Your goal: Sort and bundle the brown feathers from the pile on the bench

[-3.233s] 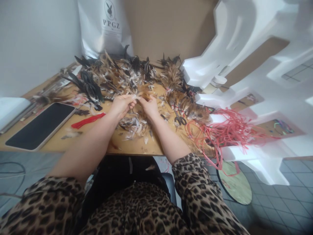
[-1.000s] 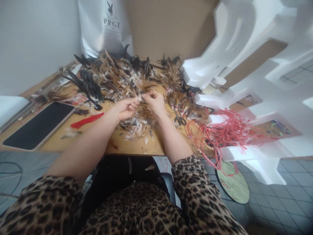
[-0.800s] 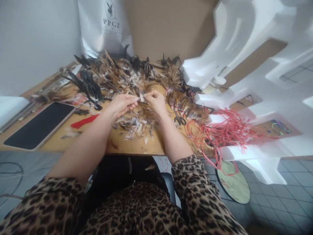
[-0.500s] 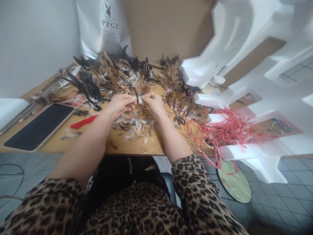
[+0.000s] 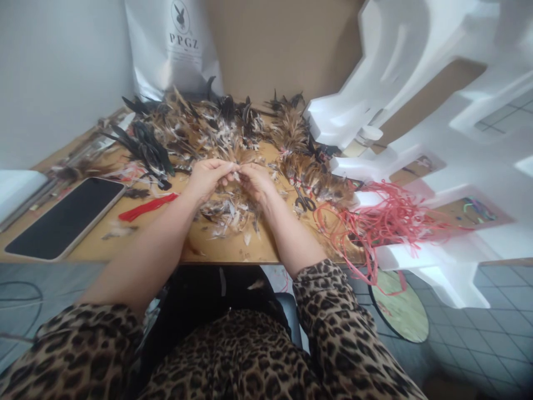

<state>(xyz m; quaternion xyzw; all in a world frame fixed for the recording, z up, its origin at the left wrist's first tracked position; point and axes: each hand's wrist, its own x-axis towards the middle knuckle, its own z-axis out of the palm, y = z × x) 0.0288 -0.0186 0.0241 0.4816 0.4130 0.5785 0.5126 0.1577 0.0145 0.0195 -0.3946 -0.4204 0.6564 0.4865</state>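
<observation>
Brown-black feathers (image 5: 216, 128), red cords (image 5: 387, 219), leopard-print sleeves (image 5: 333, 311).

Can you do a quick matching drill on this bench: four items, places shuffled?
Items:
1 phone
2 scissors
3 red cords
4 white bag

Places:
A upright at the table's back
B flat near the left front edge
C spilling over the right edge
D just right of the right hand, by feather bundles

Pairs: 1-B, 2-D, 3-C, 4-A
</observation>
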